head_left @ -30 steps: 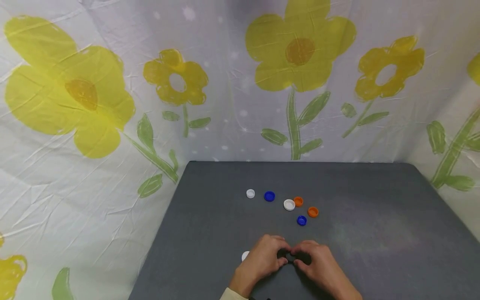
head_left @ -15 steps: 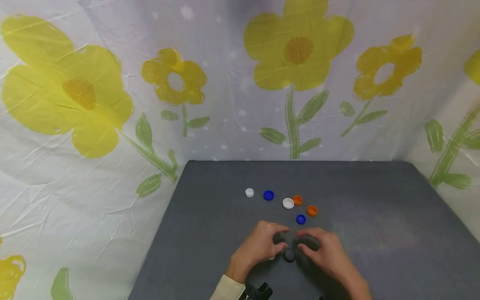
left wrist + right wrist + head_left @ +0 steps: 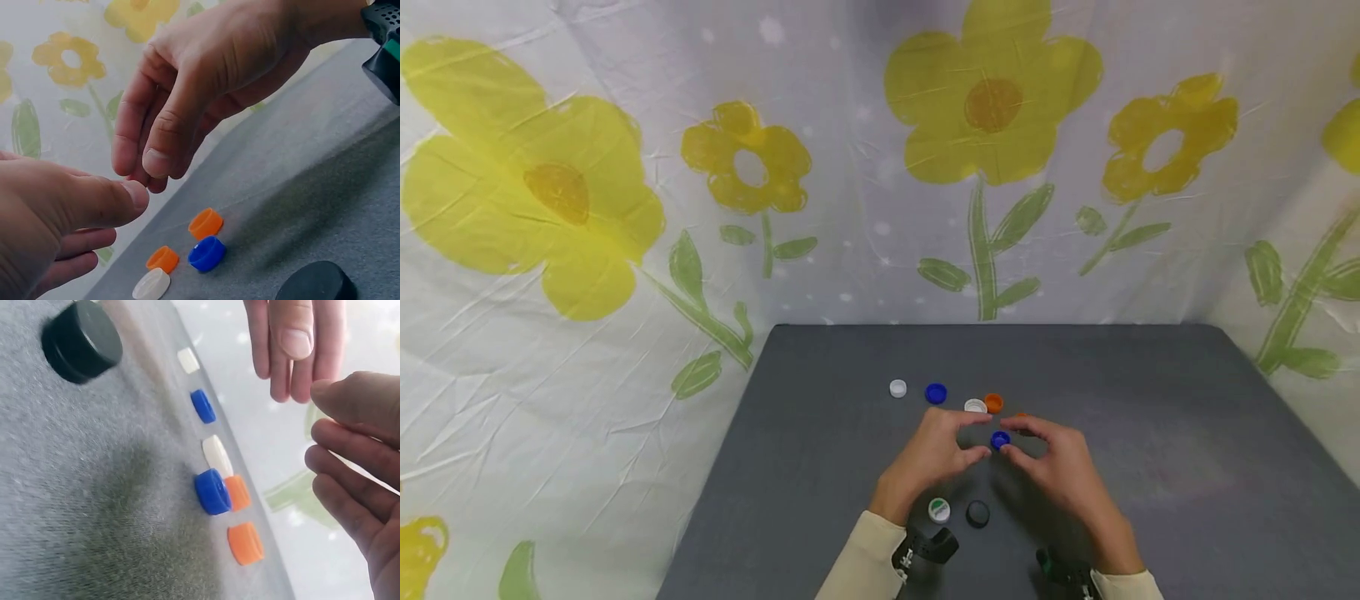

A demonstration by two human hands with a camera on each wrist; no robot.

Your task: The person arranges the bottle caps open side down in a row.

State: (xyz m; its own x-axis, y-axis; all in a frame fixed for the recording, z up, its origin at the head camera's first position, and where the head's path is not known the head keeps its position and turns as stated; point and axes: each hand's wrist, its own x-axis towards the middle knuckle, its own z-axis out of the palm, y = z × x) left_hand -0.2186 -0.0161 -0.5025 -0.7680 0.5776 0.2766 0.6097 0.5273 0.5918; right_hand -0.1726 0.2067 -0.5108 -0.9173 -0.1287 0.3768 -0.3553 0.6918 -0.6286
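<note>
— How's the left hand (image 3: 934, 454)?
— Spread over the desk (image 3: 820, 450), thumb apart from fingers; the right hand (image 3: 1067, 471) likewise
— And the nearer blue cap (image 3: 207, 254)?
— On the desk, near an orange cap (image 3: 206, 223); the black cap (image 3: 977, 514) sits closer in, near a green-white cap (image 3: 939, 510)

A screened-off table corner

White cloth (image 3: 850, 158) printed with yellow flowers (image 3: 994, 107) and green leaves (image 3: 1022, 218) hangs behind a grey table (image 3: 1157, 433) and along both its sides, closing in the space. Whether home, office or workshop cannot be told.
</note>
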